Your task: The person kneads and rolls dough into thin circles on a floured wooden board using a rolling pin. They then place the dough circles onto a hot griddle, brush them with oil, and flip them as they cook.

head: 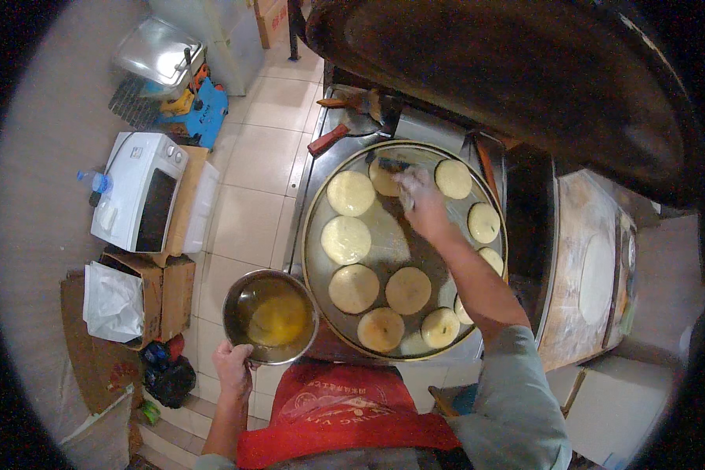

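My left hand grips the rim of a steel bowl with yellow liquid, likely oil, in it, left of a large round griddle pan. Reaching over the pan's far part, my right hand holds a dark brush-like tool against a round flatbread. Its bristles are hard to make out. Several more flatbreads lie around the pan; two at the left, one of them this glossy flatbread, shine. A browned flatbread lies at the near edge.
A large dark round lid overhangs the pan's far right side. Beyond the pan's left edge lie a red-handled tool and a wooden-handled one. At right, a floured board bears a flat dough sheet. A microwave stands far left.
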Available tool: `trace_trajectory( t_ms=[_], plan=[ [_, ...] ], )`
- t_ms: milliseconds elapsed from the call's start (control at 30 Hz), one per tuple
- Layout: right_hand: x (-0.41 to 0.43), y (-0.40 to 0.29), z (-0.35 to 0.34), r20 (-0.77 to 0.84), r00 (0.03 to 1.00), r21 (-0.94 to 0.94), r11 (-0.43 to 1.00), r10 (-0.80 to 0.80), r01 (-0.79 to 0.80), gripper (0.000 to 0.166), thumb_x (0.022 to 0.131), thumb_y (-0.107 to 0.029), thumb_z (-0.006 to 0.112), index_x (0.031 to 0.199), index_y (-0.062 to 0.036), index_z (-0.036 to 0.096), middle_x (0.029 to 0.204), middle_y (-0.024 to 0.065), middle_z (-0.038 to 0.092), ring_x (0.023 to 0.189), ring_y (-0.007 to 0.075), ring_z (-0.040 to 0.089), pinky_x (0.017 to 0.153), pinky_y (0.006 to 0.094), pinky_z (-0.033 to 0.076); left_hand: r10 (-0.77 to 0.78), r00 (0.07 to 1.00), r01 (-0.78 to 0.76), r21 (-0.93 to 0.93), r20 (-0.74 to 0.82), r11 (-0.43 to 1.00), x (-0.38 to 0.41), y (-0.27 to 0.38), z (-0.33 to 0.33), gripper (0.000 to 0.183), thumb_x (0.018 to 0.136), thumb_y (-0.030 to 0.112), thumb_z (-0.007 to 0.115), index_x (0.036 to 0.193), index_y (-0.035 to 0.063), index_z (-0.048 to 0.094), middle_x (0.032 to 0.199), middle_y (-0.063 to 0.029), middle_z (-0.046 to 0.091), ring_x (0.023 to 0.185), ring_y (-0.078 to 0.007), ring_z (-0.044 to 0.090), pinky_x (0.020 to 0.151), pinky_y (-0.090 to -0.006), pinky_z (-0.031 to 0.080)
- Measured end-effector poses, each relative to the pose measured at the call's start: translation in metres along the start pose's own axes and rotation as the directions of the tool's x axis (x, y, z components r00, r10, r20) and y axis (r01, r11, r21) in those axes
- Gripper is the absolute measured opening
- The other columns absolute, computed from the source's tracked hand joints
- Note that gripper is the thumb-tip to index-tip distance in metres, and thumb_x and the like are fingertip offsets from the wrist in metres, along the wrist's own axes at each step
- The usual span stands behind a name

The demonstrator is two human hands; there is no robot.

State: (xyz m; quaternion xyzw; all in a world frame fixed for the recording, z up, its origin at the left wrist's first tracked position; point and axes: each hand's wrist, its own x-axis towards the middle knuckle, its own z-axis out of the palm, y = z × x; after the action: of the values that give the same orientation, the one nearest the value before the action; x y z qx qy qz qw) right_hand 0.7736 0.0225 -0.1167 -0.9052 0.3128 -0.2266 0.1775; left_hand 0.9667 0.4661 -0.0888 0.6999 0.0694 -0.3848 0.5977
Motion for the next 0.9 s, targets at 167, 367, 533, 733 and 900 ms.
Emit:
trace_trajectory(
  t_ms=[167,367,533,733,900],
  plan=[
    [-0.015,0.009,0.0,0.067,0.984,-0.064,0.985,0.164,-0.16,0.048,0.074,0.003,0.067,0.12,-0.0061,0.058,0.123,0.0253,0.053,0.107,0.047,0.056,0.088,0.0516,0.051,-0.001,1.0,0.0,0.055,0.026,0.998,-0.006,0.015,0.01,0.007,0.074,-0.001,0.061,0.081,-0.0014,0.061,0.069,-0.0088,0.063,0.047,-0.0148,0.056,0.041,-0.0259,0.045],
    [-0.081,-0.054,0.0,0.258,0.954,0.031,0.986,0.149,-0.162,0.05,0.077,-0.001,0.068,0.125,-0.0057,0.056,0.125,0.0267,0.051,0.11,0.0469,0.056,0.092,0.0499,0.052,0.003,1.0,-0.004,0.028,0.029,1.0,-0.004,0.01,0.01,0.008,0.074,0.0,0.06,0.081,-0.0018,0.061,0.068,-0.0094,0.063,0.046,-0.0153,0.055,0.041,-0.0263,0.045],
    [-0.037,-0.043,0.004,-0.014,0.995,0.074,0.992,0.099,-0.097,0.04,0.085,-0.011,0.068,0.123,-0.0044,0.059,0.114,0.023,0.061,0.102,0.0412,0.063,0.085,0.0464,0.053,0.005,0.999,-0.009,0.101,0.042,0.995,-0.008,0.022,0.014,0.006,0.074,0.0,0.059,0.08,-0.0008,0.06,0.067,-0.0086,0.062,0.045,-0.0156,0.054,0.04,-0.0276,0.043],
    [0.009,0.044,-0.016,0.008,0.705,0.718,0.487,0.709,-0.498,0.018,0.091,-0.013,0.068,0.098,0.0029,0.066,0.089,0.0122,0.069,0.082,0.0233,0.069,0.07,0.0377,0.057,0.025,0.999,-0.028,0.094,0.035,0.995,-0.006,0.019,0.013,0.01,0.073,0.001,0.064,0.078,0.0011,0.055,0.068,-0.0108,0.063,0.043,-0.0207,0.056,0.038,-0.0312,0.045],
    [-0.05,0.138,-0.062,-0.094,0.373,0.89,0.246,0.923,-0.385,0.015,0.089,-0.006,0.064,0.096,0.0064,0.06,0.086,0.0157,0.065,0.074,0.0263,0.068,0.064,0.0379,0.061,-0.004,0.999,-0.002,0.11,0.053,0.994,-0.01,0.017,0.017,0.009,0.075,-0.001,0.058,0.083,0.0016,0.055,0.068,-0.0072,0.059,0.045,-0.0157,0.052,0.041,-0.0282,0.041]
  ],
)
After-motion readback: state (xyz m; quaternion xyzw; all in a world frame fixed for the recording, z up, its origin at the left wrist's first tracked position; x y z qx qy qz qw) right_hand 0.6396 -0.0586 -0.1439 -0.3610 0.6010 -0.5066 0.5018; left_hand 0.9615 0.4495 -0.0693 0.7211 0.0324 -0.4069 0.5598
